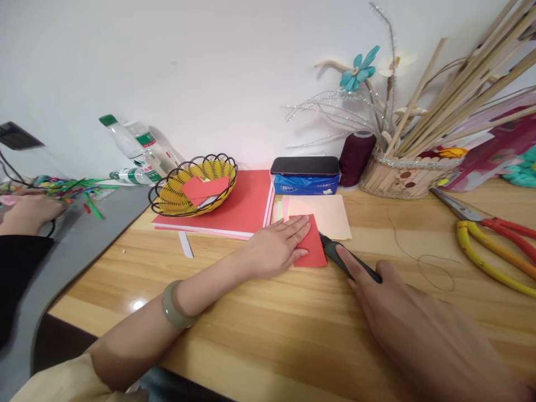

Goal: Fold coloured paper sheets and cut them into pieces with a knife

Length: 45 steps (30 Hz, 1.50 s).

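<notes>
My left hand [280, 244] lies flat, fingers together, pressing a small red paper piece [313, 248] onto the wooden table [259, 312]. My right hand [414, 324] grips a black utility knife [338, 254], forefinger along its back, its tip touching the red paper's right edge. Just behind lies a cream paper sheet [329, 215] over pastel sheets.
A yellow wire basket [176, 192] with red pieces sits on a red paper stack [247, 206]. Behind are a tissue pack with a black phone [305, 166], a maroon thread spool [355, 157], a stick holder [402, 173]. Yellow-handled shears [489, 245] lie right. Another person's hand [25, 213] works far left.
</notes>
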Tool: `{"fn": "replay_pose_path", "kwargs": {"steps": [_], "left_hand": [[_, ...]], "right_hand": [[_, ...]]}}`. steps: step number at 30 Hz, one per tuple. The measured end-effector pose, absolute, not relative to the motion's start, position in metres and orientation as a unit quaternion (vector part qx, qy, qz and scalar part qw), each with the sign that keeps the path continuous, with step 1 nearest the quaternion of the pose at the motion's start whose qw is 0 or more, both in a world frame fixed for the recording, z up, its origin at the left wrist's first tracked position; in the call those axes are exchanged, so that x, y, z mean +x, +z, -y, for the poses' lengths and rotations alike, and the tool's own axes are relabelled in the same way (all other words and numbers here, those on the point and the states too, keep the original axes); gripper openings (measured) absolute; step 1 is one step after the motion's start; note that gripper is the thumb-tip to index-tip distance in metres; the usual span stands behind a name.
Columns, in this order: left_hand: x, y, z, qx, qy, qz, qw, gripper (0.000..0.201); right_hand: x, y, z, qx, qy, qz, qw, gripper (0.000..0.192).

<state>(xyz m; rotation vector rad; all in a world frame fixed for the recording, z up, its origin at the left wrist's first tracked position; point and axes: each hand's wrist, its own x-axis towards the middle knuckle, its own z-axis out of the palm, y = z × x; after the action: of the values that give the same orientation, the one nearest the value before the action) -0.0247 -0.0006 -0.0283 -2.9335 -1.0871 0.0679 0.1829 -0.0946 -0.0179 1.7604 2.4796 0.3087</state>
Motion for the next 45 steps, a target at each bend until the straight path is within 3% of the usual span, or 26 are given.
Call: {"fn": "replay_pose_path", "kwargs": {"steps": [21,45], "left_hand": [[-0.025,-0.028,0.001,-0.938,0.029,0.346,0.007,0.055],[-0.026,-0.033,0.001,-0.940,0.000,0.339,0.034,0.056]], "right_hand": [[0.164,-0.003,0.076,0.614,0.084,-0.770,0.153,0.063],[0.143,-0.002,0.077,0.647,0.086,-0.746,0.132,0.058]]}}
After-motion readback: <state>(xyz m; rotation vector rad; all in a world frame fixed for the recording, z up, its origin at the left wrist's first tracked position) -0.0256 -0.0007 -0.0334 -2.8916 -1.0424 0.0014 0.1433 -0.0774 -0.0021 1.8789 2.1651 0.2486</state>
